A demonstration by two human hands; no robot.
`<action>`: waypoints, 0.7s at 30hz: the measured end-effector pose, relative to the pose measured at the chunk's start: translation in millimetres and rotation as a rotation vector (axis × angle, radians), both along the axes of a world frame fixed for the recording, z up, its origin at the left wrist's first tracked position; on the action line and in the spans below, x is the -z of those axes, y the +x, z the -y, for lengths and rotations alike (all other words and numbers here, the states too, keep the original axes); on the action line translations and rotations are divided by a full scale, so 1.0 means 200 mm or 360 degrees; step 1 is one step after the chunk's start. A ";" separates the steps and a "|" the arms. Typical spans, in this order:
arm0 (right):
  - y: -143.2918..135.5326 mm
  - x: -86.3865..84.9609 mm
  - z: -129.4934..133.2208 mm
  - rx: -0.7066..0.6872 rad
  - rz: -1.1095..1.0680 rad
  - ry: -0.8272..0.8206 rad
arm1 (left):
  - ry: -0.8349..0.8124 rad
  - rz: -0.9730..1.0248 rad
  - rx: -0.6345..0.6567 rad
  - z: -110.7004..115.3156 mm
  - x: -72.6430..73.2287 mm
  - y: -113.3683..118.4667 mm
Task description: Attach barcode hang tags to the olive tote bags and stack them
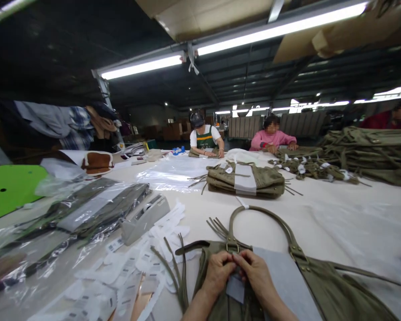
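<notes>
An olive-green handbag (pixel 341 281) with fringe strips lies in front of me, its looped handle (pixel 263 208) stretched out away from me. A pale sheet of paper (pixel 284 267) rests across its body. My left hand (pixel 218 269) and my right hand (pixel 252 272) meet at the bag near a metal buckle (pixel 232 246). Both sets of fingers are pinched together, fingertips touching. What they pinch is hidden behind the fingers. Below them hangs a small greyish tag (pixel 235 289).
White paper tags (pixel 130 276) are heaped at left beside a grey tape dispenser (pixel 145 218). Plastic-wrapped bags (pixel 96 205) lie further left. A paper-banded olive bag (pixel 245 178) sits ahead. Two people (pixel 205 138) work across the table; more olive bags (pixel 370 149) are stacked at right.
</notes>
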State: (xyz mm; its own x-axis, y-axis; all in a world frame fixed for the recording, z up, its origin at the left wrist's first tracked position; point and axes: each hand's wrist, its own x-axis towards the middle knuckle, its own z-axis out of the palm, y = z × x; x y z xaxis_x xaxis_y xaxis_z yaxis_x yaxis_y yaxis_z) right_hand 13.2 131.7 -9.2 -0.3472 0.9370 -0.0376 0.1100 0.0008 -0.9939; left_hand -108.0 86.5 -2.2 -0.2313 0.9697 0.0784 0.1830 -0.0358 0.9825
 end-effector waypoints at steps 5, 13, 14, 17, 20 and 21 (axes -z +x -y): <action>-0.02 0.01 0.00 -0.0005 0.0038 0.0005 | -0.0032 0.0061 -0.0022 0.00 0.02 0.00; 0.00 0.01 0.04 0.0018 0.0192 0.0370 | -0.0105 0.0059 -0.0040 0.00 0.02 0.00; 0.00 0.02 0.05 0.0038 0.0208 0.0513 | -0.0098 0.0056 -0.0040 -0.01 0.02 0.00; 0.02 0.03 0.07 0.0039 0.0216 0.0814 | -0.0071 0.0091 -0.0026 -0.01 0.03 -0.01; 0.02 0.03 0.08 0.0028 0.0201 0.0831 | -0.0080 0.0095 -0.0020 -0.01 0.02 0.00; 0.02 0.03 0.08 0.0036 0.0197 0.0786 | -0.0079 0.0085 -0.0016 -0.01 0.02 0.00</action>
State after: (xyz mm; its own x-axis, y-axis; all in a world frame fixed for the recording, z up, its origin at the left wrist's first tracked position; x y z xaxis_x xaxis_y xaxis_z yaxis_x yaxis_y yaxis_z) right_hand 17.3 115.9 -14.7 -0.3474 0.8608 0.3720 0.2322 0.4634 -0.8552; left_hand -108.1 88.0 -5.8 -0.2438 0.9697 0.0176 0.1306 0.0148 0.9913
